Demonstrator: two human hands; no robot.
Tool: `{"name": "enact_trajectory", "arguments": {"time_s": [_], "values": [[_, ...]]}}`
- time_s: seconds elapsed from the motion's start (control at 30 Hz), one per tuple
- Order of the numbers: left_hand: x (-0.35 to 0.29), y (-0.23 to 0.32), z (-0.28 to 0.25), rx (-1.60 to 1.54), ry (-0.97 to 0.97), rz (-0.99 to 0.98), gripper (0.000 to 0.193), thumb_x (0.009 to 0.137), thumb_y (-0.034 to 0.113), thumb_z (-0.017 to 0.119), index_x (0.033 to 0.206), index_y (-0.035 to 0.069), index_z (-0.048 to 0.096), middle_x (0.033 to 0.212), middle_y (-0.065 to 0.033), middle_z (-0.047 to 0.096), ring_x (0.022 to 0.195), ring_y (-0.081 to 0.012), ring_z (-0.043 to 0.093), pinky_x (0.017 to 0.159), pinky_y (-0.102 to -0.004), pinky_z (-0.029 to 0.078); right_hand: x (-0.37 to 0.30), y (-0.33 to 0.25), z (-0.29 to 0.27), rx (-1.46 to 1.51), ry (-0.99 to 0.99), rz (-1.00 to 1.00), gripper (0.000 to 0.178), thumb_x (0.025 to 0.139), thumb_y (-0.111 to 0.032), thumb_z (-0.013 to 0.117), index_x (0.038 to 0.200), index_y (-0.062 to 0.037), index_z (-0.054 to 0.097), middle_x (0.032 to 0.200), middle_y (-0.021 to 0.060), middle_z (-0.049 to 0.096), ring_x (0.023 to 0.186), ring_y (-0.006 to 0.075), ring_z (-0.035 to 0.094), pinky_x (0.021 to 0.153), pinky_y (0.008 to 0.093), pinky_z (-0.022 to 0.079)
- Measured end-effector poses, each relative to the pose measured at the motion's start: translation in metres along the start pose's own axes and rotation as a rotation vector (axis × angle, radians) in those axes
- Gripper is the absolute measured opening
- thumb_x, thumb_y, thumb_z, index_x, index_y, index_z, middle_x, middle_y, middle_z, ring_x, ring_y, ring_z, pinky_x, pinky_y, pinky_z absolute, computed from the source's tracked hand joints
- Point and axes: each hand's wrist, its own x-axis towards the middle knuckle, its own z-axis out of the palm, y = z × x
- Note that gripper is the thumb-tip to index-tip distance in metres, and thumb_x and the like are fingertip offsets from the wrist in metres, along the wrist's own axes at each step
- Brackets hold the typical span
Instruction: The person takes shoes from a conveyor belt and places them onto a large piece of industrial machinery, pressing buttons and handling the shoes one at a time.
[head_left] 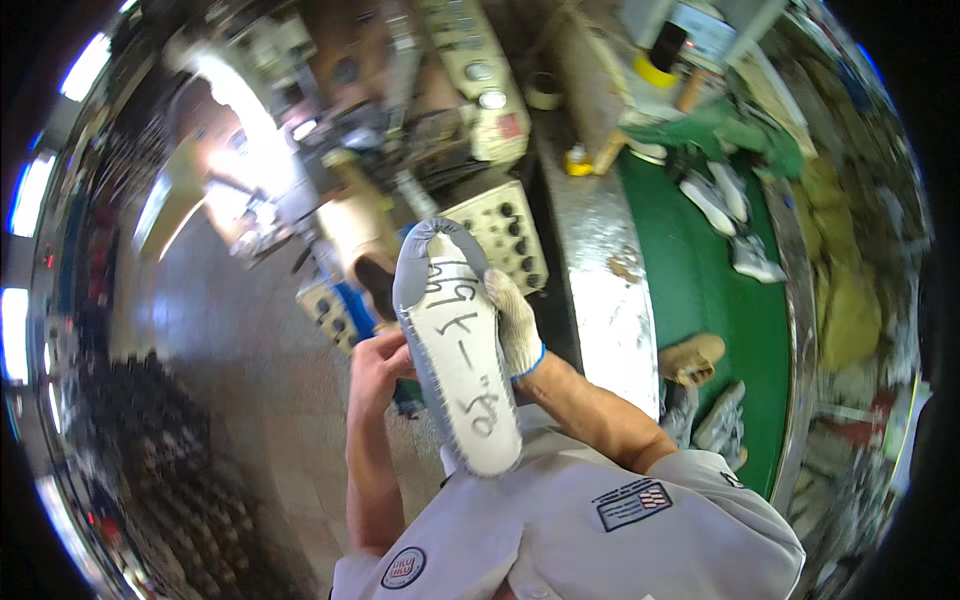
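Observation:
A grey shoe upper (410, 300) is held up in front of my body, its white stitched-on bottom (465, 350) facing me. Dark handwriting runs along that bottom, and grey material is gathered over the toe at the top. My right hand (515, 322), in a whitish knit glove with a blue cuff, grips the right edge near the toe. Bare, my left hand (380, 366) closes on the left edge around mid-length, with its fingertips partly hidden behind the shoe. The shoe's far side is out of sight.
Ahead stands a machine with control panels (505, 235) and a tan shoe last (355, 235). To the right, a metal ledge (605, 270) borders a green surface (745, 330) bearing several shoes (710, 200) and a tan last (692, 358). Dark racks (150, 460) stand at left.

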Motion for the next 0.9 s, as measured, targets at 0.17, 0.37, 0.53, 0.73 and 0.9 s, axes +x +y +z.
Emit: {"name": "enact_trajectory", "arguments": {"time_s": [0.17, 0.37, 0.53, 0.73, 0.9], "values": [[0.005, 0.025, 0.051, 0.587, 0.733, 0.528, 0.018, 0.098, 0.014, 0.066, 0.092, -0.002, 0.073, 0.076, -0.006, 0.07, 0.066, -0.0129, 0.065, 0.062, -0.027, 0.054, -0.061, -0.146, -0.082, -0.382, 0.165, -0.297, 0.037, 0.096, -0.027, 0.064, 0.117, 0.0037, 0.067, 0.103, 0.0113, 0.073, 0.086, 0.0185, 0.071, 0.08, 0.0317, 0.059], [0.076, 0.035, 0.053, 0.809, 0.68, 0.394, 0.079, 0.088, 0.034, 0.082, 0.145, -0.007, 0.045, 0.132, -0.0175, 0.059, 0.114, -0.0267, 0.059, 0.096, -0.0382, 0.05, -0.133, -0.313, -0.257, -1.046, 0.919, -0.206, 0.063, 0.085, -0.053, 0.073, 0.109, 0.0059, 0.073, 0.098, 0.0118, 0.073, 0.087, 0.0184, 0.067, 0.083, 0.0322, 0.053], [0.101, 0.023, 0.062, 1.177, 0.902, 0.335, 0.082, 0.085, 0.046, 0.078, 0.142, -0.006, 0.05, 0.135, -0.0201, 0.06, 0.12, -0.0315, 0.059, 0.101, -0.0431, 0.047, -0.18, -0.418, -0.349, -1.752, 1.313, 0.312, 0.07, 0.077, -0.064, 0.074, 0.119, -0.0066, 0.073, 0.121, 0.0197, 0.071, 0.114, 0.0359, 0.068, 0.096, 0.0436, 0.052], [0.112, 0.016, 0.004, 1.275, 0.778, 0.476, 0.057, 0.09, 0.033, 0.072, 0.129, -0.007, 0.06, 0.118, -0.0191, 0.07, 0.104, -0.033, 0.067, 0.089, -0.0436, 0.054, -0.173, -0.46, -0.441, -1.757, 1.47, 0.288, 0.059, 0.086, -0.055, 0.064, 0.116, -0.0046, 0.074, 0.119, 0.0223, 0.071, 0.112, 0.0369, 0.069, 0.095, 0.0438, 0.054], [0.091, 0.022, 0.017, 1.258, 0.696, 0.473, 0.048, 0.086, 0.026, 0.076, 0.121, -0.006, 0.065, 0.111, -0.0189, 0.072, 0.096, -0.035, 0.068, 0.082, -0.0454, 0.057, -0.185, -0.564, -0.518, -1.097, 1.683, 0.044, 0.068, 0.082, -0.058, 0.071, 0.109, 0.0037, 0.074, 0.111, 0.0291, 0.071, 0.108, 0.0384, 0.07, 0.092, 0.0421, 0.054]]}}
